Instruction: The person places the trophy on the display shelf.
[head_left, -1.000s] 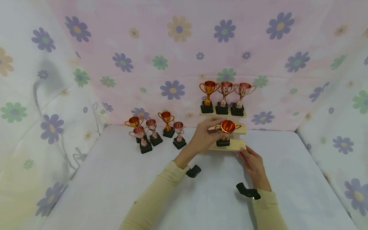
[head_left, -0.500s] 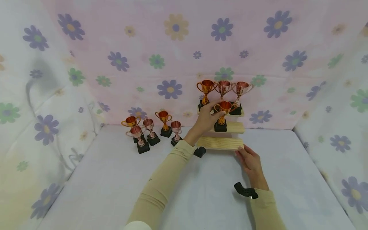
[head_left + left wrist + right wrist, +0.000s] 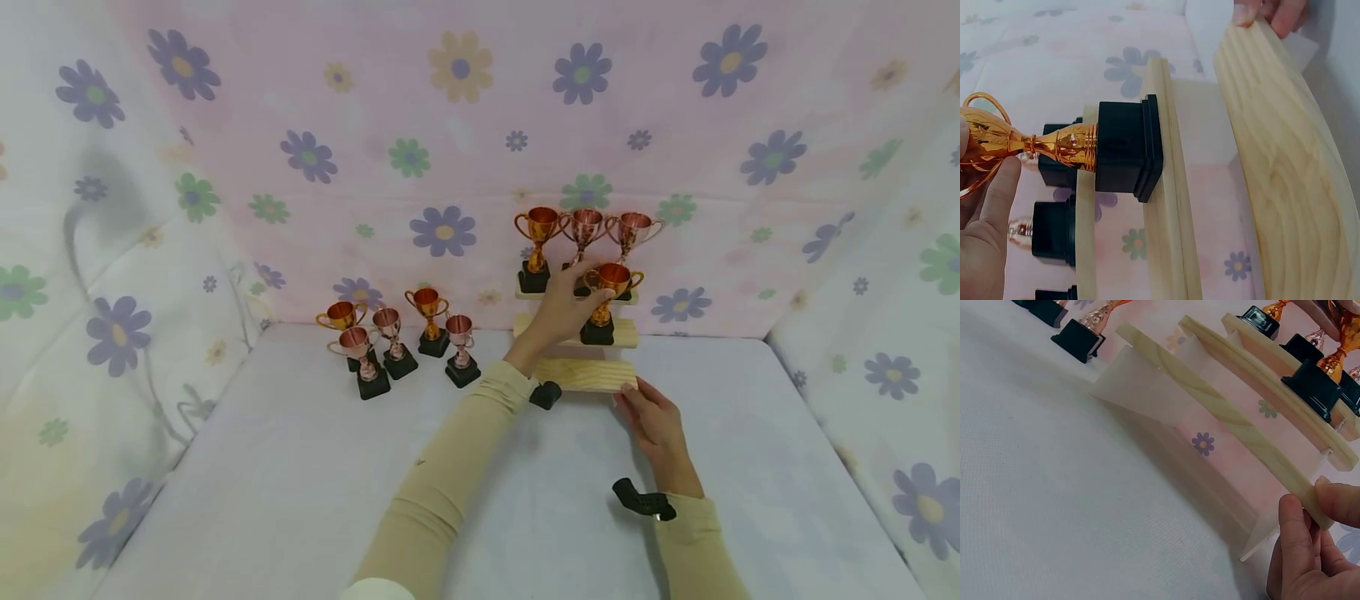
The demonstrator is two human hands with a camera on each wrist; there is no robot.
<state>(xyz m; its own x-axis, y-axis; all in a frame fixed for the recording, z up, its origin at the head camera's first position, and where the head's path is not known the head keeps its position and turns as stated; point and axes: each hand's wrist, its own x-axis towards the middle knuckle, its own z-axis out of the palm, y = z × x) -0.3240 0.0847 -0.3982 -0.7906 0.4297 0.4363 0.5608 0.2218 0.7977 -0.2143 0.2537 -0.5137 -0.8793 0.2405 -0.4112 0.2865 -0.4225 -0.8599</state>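
At the near right, the right hand (image 3: pixel 658 429) pinches the end of the lowest board (image 3: pixel 588 375) of a wooden stand (image 3: pixel 1241 372), thumb above and fingers below. To the left on the white table (image 3: pixel 285 467), five loose trophies stand upright on black bases: three rose cups (image 3: pixel 362 354) and two gold cups (image 3: pixel 427 312), their bowls open upward, glossy reddish inside. Farther in, the left hand (image 3: pixel 558 312) has thumb and fingers clamped on a gold trophy (image 3: pixel 601 315), upright, its base at the middle board (image 3: pixel 626 333); whether it rests there cannot be told. Behind and higher, the top board (image 3: pixel 527 295) carries another gold trophy (image 3: pixel 536 242), then two rose trophies (image 3: pixel 630 229). Beyond hangs a flower-printed cloth (image 3: pixel 487 167).
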